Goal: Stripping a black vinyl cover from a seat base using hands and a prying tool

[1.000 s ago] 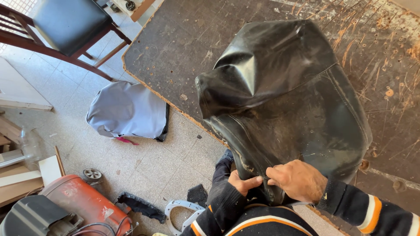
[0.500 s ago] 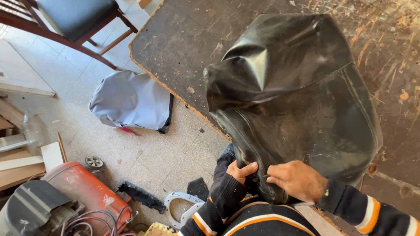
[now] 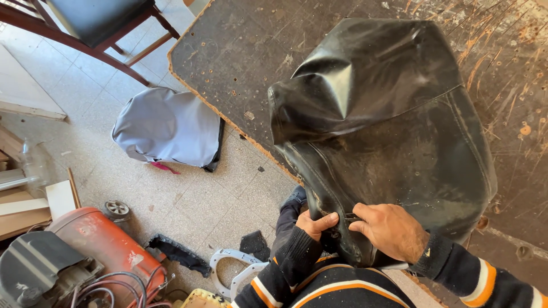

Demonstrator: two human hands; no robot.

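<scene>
A large black leather seat cover [image 3: 388, 131] lies crumpled on a dark, scratched worktable [image 3: 240, 51], its near end hanging over the table's edge toward me. My left hand [image 3: 315, 223] pinches the cover's lower edge from the left. My right hand [image 3: 389, 231] grips the same edge from the right, fingers curled over the seam. The two hands nearly touch. Both sleeves are black with orange and white stripes.
On the tiled floor lie a grey seat cover [image 3: 165, 128], a red machine with hoses [image 3: 105, 251], a small wheel [image 3: 117, 208], black scraps [image 3: 180, 255] and a white ring-shaped part [image 3: 234, 271]. A wooden chair with a dark cushion [image 3: 97, 20] stands at the upper left.
Both hands stayed on the cover's near edge, the left thumb shifting closer to the right hand. My view drifted slightly, moving the table and the cover to the right.
</scene>
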